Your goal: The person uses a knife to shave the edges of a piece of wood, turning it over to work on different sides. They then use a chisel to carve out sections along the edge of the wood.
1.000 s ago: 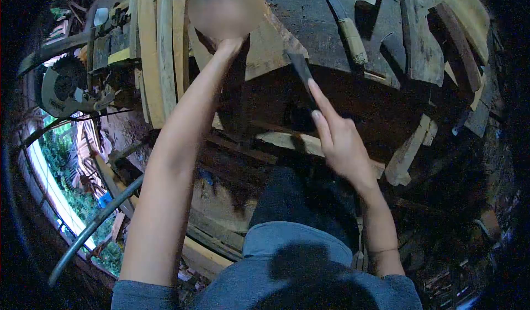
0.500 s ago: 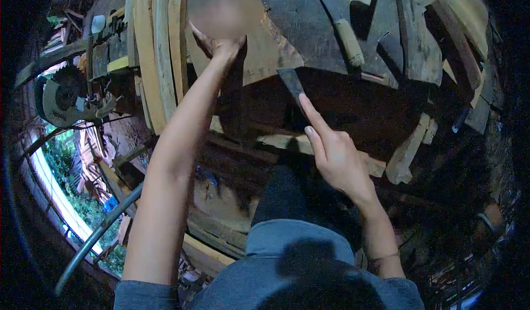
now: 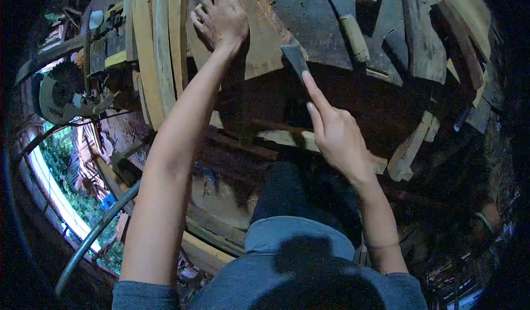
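Observation:
My left hand (image 3: 222, 22) rests with curled fingers on a flat wooden board (image 3: 262, 53), holding it against the bench. A rough, lighter strip runs along the board's right edge. My right hand (image 3: 343, 141) is closed round a blade tool (image 3: 296, 58), dark, flat and square-ended. Its handle is hidden in my palm, and my index finger lies stretched along the blade. The blade's end sits right at the near right corner of the board.
On the bench top (image 3: 309, 31) lies a curved blade with a wooden handle (image 3: 354, 38). Wood offcuts (image 3: 422, 33) lie at the right, long planks (image 3: 160, 39) at the left. A circular saw (image 3: 63, 97) stands far left, above a metal pipe (image 3: 99, 235).
My right hand has moved up and slightly right with the blade tool, bringing its end closer to the board's corner. My left arm has stayed almost in place.

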`<state>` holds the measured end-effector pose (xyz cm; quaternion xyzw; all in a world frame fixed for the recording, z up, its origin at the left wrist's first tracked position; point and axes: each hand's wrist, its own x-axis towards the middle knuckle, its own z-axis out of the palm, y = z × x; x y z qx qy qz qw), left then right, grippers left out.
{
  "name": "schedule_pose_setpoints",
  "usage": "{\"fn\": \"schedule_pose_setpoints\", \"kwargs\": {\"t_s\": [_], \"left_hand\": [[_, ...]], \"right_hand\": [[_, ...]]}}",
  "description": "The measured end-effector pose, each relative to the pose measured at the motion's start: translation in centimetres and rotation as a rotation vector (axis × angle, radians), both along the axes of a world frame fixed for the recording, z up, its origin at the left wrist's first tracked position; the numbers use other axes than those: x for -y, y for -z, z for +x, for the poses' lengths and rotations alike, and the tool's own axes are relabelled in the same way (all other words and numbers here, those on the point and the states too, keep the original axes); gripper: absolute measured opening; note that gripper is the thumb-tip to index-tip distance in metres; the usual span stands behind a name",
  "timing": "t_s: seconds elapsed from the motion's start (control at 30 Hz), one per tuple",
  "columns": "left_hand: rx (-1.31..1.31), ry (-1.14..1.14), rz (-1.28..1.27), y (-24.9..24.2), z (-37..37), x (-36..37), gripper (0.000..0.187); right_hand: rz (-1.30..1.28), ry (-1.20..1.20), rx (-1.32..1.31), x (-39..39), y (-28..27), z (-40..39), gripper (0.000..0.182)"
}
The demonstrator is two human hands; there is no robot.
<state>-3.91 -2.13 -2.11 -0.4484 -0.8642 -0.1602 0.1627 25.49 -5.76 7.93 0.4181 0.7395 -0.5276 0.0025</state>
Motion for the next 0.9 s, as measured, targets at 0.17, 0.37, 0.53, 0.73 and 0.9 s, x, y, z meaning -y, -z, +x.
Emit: {"fn": "schedule_pose_setpoints", "kwargs": {"t_s": [0.17,0.37,0.53,0.73,0.9], "left_hand": [[0.011,0.002,-0.052,-0.3,0.1,-0.2,0.03],[0.001,0.027,-0.062,-0.4,0.5,-0.2,0.03],[-0.009,0.018,-0.09,-0.3,-0.1,0.0,0.029],[0.008,0.031,-0.08,-0.6,0.1,-0.2,0.028],[0.015,0.032,-0.078,-0.8,0.4,-0.1,0.027]], "right_hand": [[-0.005,-0.005,-0.002,0.3,-0.3,0.1,0.055],[0.017,-0.039,-0.008,0.4,-0.5,1.0,0.055],[0.023,-0.002,-0.011,1.0,-0.2,0.2,0.054],[-0.053,0.06,-0.07,0.6,0.0,-0.5,0.053],[-0.05,0.042,-0.065,-0.9,0.9,-2.4,0.053]]}}
